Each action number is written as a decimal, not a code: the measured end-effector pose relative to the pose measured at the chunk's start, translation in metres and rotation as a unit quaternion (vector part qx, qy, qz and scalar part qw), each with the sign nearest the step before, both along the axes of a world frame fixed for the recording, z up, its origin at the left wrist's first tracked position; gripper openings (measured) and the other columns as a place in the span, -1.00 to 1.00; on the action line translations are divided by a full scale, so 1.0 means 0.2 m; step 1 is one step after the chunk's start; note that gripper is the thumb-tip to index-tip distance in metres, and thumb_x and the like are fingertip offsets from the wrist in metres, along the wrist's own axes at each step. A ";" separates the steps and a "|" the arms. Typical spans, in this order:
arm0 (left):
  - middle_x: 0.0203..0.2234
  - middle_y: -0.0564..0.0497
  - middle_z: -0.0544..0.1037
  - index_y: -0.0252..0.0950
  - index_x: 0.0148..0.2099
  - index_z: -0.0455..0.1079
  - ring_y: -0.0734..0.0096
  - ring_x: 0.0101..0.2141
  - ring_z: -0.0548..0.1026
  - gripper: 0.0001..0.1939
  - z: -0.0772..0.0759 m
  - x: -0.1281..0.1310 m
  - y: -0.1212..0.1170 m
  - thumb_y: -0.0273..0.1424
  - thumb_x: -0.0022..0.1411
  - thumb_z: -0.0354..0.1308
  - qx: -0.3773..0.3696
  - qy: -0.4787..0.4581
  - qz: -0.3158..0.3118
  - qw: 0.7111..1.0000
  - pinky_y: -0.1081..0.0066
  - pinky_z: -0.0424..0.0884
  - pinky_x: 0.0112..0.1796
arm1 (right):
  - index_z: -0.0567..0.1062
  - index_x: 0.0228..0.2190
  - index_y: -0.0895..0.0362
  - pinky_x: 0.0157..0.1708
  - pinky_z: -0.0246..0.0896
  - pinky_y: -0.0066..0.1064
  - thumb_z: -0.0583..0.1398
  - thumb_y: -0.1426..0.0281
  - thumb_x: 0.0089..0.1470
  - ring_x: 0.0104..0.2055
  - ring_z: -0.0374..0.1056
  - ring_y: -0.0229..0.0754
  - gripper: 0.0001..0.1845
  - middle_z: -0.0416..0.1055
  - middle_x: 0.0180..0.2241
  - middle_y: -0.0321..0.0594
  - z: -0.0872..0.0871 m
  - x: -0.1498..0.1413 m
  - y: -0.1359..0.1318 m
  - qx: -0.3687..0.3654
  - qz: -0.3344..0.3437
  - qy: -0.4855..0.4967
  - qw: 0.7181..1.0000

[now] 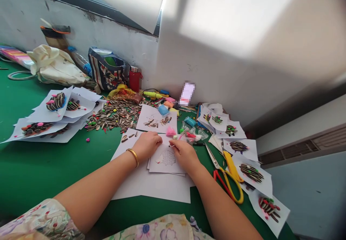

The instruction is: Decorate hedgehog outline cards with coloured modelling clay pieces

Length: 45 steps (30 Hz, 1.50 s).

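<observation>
A white sheet with a hedgehog-like line drawing [167, 158] lies in front of me on more white paper [151, 187]. My left hand [148, 145] rests at its upper left corner, fingers curled together; whatever they hold is hidden. On the right side of the sheet, my right hand [186, 154] is closed in a pinch. A tiny dark spot shows by its fingertips, too small to name. A few sunflower seeds [124, 138] lie left of my left hand. Just beyond the hands sit a lump of pink clay [170, 131] and a sheet with seeds on it [143, 119].
Loose sunflower seeds [119, 112] are heaped at the back. Finished seed pictures are stacked at left [58, 117] and lined up at right [254, 173]. Scissors [228, 182] and a yellow cutter [231, 164] lie right of my arm. A red flask [134, 79] stands by the wall.
</observation>
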<state>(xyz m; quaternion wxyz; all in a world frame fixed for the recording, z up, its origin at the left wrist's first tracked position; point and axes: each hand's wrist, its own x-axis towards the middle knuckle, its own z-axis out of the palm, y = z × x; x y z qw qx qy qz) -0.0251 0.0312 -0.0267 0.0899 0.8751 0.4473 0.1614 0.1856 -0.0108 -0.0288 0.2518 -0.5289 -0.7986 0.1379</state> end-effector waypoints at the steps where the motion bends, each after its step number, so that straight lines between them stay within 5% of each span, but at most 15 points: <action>1: -0.32 -0.07 0.58 -0.24 -0.20 0.57 0.24 -0.24 0.50 -0.78 0.00 0.00 0.00 -0.46 0.29 0.08 0.002 0.000 0.000 1.000 0.31 0.32 -0.18 | 0.51 -0.03 0.09 -0.02 0.27 -0.30 0.08 0.54 0.20 -0.06 0.40 -0.12 -0.64 0.53 -0.12 -0.16 0.00 0.01 0.00 0.011 0.002 -0.001 1.000; 6: -0.32 -0.07 0.58 -0.25 -0.21 0.57 0.24 -0.24 0.50 -0.78 0.00 0.00 0.00 -0.46 0.29 0.07 0.003 0.001 0.004 1.000 0.31 0.33 -0.19 | 0.55 -0.03 0.09 -0.16 0.27 -0.32 0.07 0.56 0.17 -0.15 0.35 -0.10 -0.60 0.46 -0.23 -0.11 0.00 0.03 -0.01 0.052 0.007 -0.067 0.996; 13: -0.34 -0.07 0.57 -0.24 -0.22 0.56 0.25 -0.24 0.50 -0.79 0.00 0.00 0.00 -0.46 0.28 0.07 0.003 0.003 0.004 1.000 0.31 0.32 -0.20 | 0.58 -0.07 -0.02 -0.26 0.16 -0.33 0.13 0.52 0.13 -0.21 0.27 -0.10 -0.61 0.38 -0.30 -0.15 0.04 0.00 -0.04 0.020 0.022 -0.182 0.983; 31: -0.31 -0.07 0.53 -0.23 -0.19 0.52 0.24 -0.24 0.47 -0.76 0.02 0.01 -0.02 -0.50 0.28 0.01 0.007 0.021 0.024 0.999 0.29 0.28 -0.23 | 0.57 -0.06 0.01 -0.21 0.17 -0.33 0.12 0.52 0.16 -0.19 0.28 -0.12 -0.63 0.39 -0.28 -0.15 0.05 0.02 -0.04 0.020 0.034 -0.175 0.984; 38: -0.25 -0.02 0.50 0.01 -0.10 0.56 0.22 -0.15 0.43 -0.78 0.01 0.00 -0.03 -0.33 0.29 0.13 -0.025 -0.010 -0.038 0.999 0.23 0.21 -0.10 | 0.58 -0.06 0.00 -0.21 0.16 -0.33 0.13 0.50 0.17 -0.19 0.26 -0.11 -0.64 0.39 -0.29 -0.15 0.09 0.02 -0.06 0.008 0.040 -0.196 0.980; 45: -0.32 0.00 0.51 0.05 -0.08 0.56 0.24 -0.20 0.45 -0.76 -0.01 0.01 -0.02 -0.32 0.31 0.11 -0.040 -0.009 -0.036 0.999 0.25 0.21 -0.15 | 0.52 0.00 -0.04 -0.20 0.11 -0.34 0.14 0.52 0.14 -0.18 0.25 -0.11 -0.57 0.38 -0.25 -0.16 0.12 0.00 -0.08 -0.010 0.048 -0.222 0.974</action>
